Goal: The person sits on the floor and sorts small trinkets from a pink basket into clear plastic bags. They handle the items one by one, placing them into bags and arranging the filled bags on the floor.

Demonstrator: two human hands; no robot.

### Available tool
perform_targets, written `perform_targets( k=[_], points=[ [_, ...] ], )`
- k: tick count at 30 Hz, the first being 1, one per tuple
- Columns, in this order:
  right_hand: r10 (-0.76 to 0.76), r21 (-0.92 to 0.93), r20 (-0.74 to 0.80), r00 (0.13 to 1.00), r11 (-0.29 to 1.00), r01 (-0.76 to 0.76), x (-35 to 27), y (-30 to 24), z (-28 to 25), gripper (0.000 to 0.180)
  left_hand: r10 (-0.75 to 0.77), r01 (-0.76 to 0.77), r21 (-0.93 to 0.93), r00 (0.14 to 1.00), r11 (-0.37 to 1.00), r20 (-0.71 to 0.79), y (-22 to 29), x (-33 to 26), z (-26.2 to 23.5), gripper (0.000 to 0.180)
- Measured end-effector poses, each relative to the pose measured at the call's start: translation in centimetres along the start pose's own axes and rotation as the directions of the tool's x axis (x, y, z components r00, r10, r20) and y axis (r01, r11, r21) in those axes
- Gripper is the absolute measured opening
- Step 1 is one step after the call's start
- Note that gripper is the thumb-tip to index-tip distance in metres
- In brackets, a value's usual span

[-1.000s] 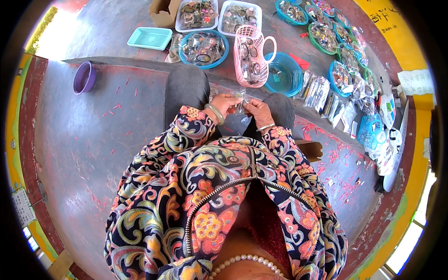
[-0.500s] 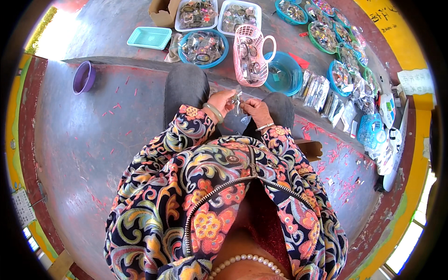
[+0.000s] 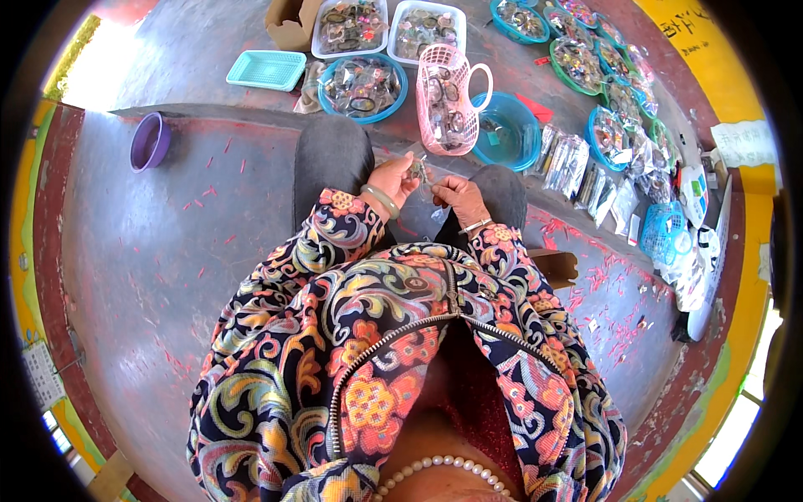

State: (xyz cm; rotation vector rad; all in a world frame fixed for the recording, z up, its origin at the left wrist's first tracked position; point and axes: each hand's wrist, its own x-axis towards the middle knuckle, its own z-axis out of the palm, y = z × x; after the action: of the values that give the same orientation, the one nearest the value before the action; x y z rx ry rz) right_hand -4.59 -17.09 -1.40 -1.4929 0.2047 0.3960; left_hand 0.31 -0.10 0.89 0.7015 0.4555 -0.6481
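Between my knees, my left hand (image 3: 390,181) grips a small clear plastic bag (image 3: 418,170) with something dark and thin showing in it; what exactly is too small to tell. My right hand (image 3: 462,198) is closed in a pinch at the bag's right side, its fingertips close to the plastic. Another bit of clear plastic (image 3: 440,215) shows just below the right fingers. Just past my knees stands a pink lattice basket (image 3: 449,144) holding dark looped items in bags. A blue basin (image 3: 534,159) stands to its right.
A blue round basket (image 3: 331,109) and white trays (image 3: 390,57) hold bagged items, near a turquoise tray (image 3: 266,69) and a cardboard box (image 3: 288,32). Left lies a purple basin (image 3: 150,142). Filled baskets and flat packets (image 3: 567,163) line the right. Red scraps litter the floor.
The bag in my left hand has turned slightly and my left fingers have shifted up a little. My right hand stays nearly in place beside it.
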Motion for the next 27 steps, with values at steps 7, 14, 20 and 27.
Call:
perform_targets(
  k=[7, 14, 20, 27],
  points=[
    [-0.016, -0.052, -0.025, 1.0, 0.999, 0.015, -0.1, 0.3, -0.4, 0.014, 0.046, -0.046, -0.008, 0.998, 0.999, 0.04, -0.4, 0.3, 0.1, 0.018],
    [-0.029, 0.012, -0.084, 0.996, 0.999, 0.03, -0.8, -1.2, 0.3, 0.012, 0.005, -0.013, 0.099, 0.997, 0.995, 0.082, -0.9, 1.1, -1.2, 0.018],
    [-0.036, -0.005, -0.258, 0.965, 0.999, 0.036, -0.6, -2.0, -1.5, 0.011, -0.071, 0.056, 0.145, 0.992, 0.988, 0.1, -0.7, 0.5, -0.4, 0.029],
    [-0.072, -0.035, -0.428, 0.901, 0.997, 0.063, 2.1, -5.3, -5.0, 0.01, -0.115, 0.083, 0.292, 0.989, 0.953, 0.095, -0.7, 0.4, -0.7, 0.045]
  ],
)
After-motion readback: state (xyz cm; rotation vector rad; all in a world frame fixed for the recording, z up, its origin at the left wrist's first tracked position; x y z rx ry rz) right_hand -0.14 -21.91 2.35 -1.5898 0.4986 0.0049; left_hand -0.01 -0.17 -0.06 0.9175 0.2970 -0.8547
